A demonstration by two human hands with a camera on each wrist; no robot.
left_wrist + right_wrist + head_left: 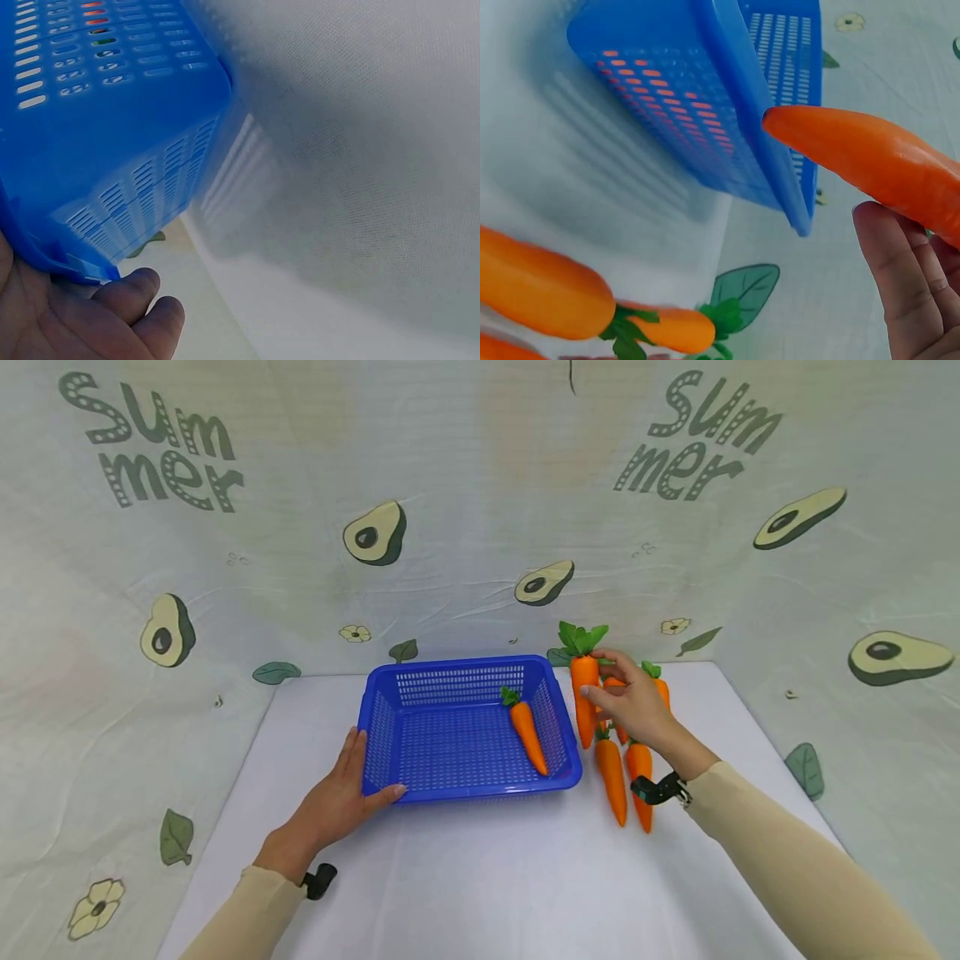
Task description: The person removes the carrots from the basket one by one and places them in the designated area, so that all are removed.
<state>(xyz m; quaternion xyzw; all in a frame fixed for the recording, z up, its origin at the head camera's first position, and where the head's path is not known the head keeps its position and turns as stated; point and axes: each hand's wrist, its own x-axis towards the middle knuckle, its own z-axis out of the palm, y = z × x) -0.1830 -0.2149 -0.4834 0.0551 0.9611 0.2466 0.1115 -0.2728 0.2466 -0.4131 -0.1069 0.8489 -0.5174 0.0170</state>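
A blue plastic basket (465, 792) sits on the white table, with one orange carrot (529, 739) lying along its right side. My left hand (337, 797) rests at the basket's front left corner, fingers stretched along the left side and thumb at the front rim. In the left wrist view, two fingertips (142, 289) show right by the blue rim. Just right of the basket, my right hand (630, 697) pinches a carrot (585, 693), leafy top up and tip down. The right wrist view has this carrot's tip (810, 131) overlapping the basket's rim (742, 97).
Several more carrots lie on the table right of the basket, two of them (611, 781) (641, 785) nearer the front and others partly hidden behind my right hand. A cloth backdrop (465, 468) printed with avocados and lettering hangs behind and at both sides of the white table (487, 877).
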